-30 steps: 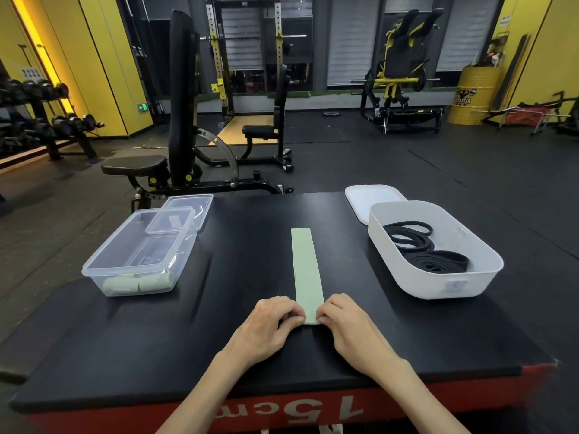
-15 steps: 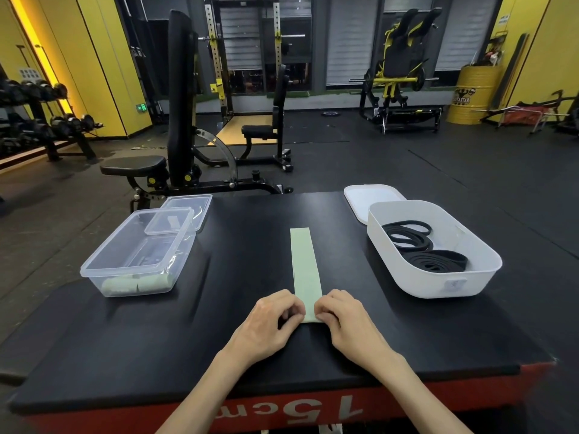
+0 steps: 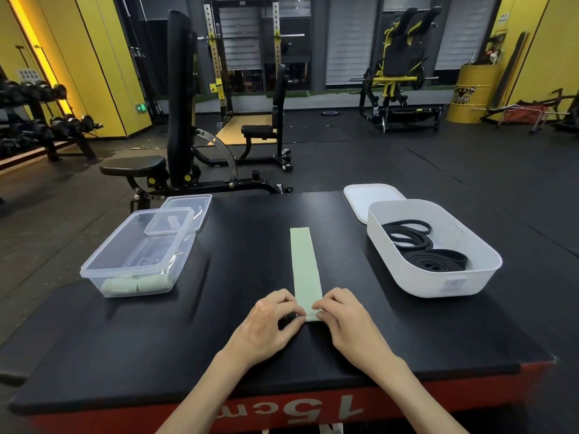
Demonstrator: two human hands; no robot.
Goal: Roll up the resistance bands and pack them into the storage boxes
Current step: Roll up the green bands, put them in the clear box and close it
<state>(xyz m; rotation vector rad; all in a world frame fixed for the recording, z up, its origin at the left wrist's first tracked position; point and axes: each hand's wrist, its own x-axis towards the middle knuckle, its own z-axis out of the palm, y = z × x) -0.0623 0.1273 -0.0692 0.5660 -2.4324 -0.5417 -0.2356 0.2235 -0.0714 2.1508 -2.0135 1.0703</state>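
Gym setup, everything sits on a black-topped bench (image 3: 156, 339) with racks and machines way off in the back. Progress check: I'd call it partway done. On the left, the clear box (image 3: 122, 275) already has a couple of rolled green bands (image 3: 134, 285) tucked at its near end. On the right, the white tub (image 3: 416, 280) holds coiled black bands (image 3: 435, 260), and its white lid (image 3: 366, 198) lies just behind it.

What's left, as far as I can see, is one green band (image 3: 303, 264) lying flat down the middle of the bench, long side running near to far. It's not rolled yet, or barely. The left hand (image 3: 269, 324) and right hand (image 3: 347, 321) each have a pinching grip on its near end, one at each corner, fingers curled in. Looks like the first tuck of the roll is starting. After that it's roll it up, drop it in the clear box, probably put the lids on.
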